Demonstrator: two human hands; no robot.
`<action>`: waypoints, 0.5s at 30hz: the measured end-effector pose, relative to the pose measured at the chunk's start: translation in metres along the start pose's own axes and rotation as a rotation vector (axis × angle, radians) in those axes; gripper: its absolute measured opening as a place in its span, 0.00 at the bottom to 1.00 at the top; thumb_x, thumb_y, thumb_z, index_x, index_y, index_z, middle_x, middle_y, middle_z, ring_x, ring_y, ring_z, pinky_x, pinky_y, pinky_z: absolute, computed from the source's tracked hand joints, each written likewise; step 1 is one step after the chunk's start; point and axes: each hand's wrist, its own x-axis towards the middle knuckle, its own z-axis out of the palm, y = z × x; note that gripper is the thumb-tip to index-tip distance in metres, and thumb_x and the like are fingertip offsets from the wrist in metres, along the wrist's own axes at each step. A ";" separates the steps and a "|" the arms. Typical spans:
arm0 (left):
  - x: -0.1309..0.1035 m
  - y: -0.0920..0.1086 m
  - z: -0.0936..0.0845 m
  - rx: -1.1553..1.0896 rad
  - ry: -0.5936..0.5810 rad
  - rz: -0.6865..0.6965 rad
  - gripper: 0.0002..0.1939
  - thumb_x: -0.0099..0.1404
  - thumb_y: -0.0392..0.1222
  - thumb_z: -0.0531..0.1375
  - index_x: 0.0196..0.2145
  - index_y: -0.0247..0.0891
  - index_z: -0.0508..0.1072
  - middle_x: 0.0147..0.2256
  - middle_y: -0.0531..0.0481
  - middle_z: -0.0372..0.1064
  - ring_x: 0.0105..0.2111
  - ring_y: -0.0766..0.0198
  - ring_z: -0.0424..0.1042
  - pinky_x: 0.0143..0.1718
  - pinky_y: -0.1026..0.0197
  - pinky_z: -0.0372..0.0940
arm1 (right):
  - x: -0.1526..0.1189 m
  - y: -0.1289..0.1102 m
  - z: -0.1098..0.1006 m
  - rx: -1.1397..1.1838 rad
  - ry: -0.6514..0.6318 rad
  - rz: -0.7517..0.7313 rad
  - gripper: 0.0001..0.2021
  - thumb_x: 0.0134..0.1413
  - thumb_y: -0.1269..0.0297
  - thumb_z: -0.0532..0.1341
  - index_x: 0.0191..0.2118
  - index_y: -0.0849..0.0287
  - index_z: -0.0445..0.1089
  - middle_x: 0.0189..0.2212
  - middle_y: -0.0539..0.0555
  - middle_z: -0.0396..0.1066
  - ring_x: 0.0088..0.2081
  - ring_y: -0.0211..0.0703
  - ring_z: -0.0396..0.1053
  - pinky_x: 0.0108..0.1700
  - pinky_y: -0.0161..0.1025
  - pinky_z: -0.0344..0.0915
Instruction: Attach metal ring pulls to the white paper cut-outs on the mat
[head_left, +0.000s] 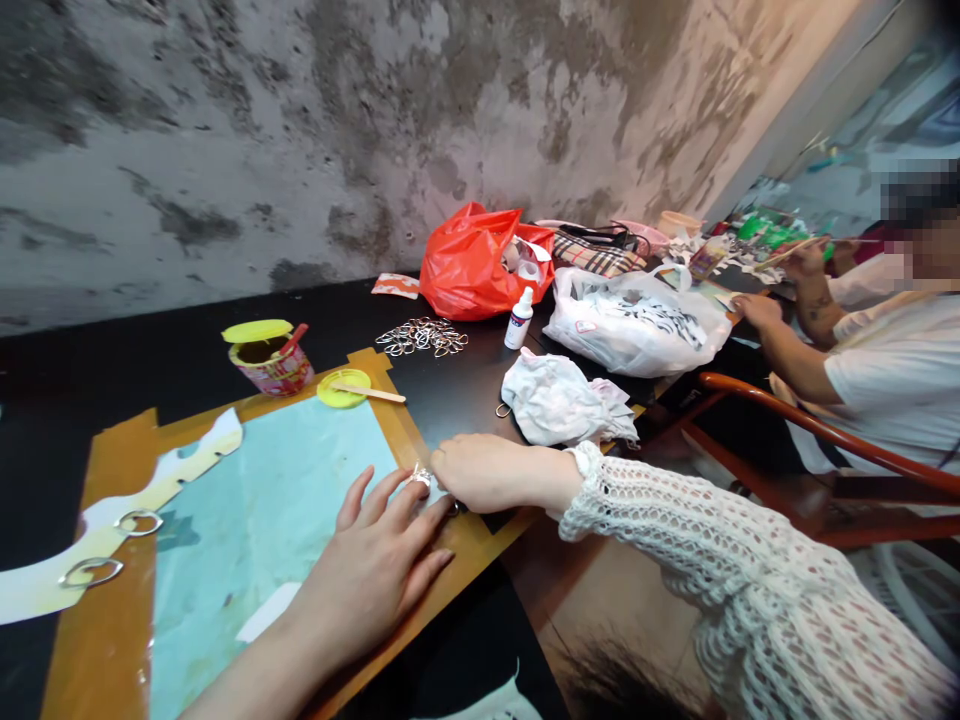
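My left hand (386,545) lies palm down over the right edge of the light-blue sheet (285,490), fingers spread. Under its fingertips is a small whitish piece with a shiny, crumpled look (421,476). My right hand (480,472) is closed right beside those fingertips, knuckles up; whatever its fingers grip is hidden. To the left, a wavy-edged yellow-white strip (191,465) lies across the sheet's corner, with two pointed-oval metal rings (139,522) on it. A pile of similar metal rings (422,338) sits beyond the sheet.
Brown tape (112,500) borders the sheet. Behind it stand a stained tub (270,365) and a yellow lid (343,388) bearing a wooden stick (369,393). Farther right are a white bottle (518,322), a bunched cloth (559,400), a red bag (469,265) and a white bag (637,325). Another person (885,350) sits at right.
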 end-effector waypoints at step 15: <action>0.004 0.002 -0.004 -0.097 -0.100 -0.070 0.22 0.69 0.52 0.53 0.59 0.47 0.66 0.53 0.44 0.66 0.59 0.45 0.57 0.63 0.33 0.40 | -0.021 0.020 0.047 0.599 0.490 0.084 0.11 0.50 0.73 0.64 0.42 0.58 0.71 0.36 0.51 0.72 0.41 0.43 0.67 0.46 0.38 0.63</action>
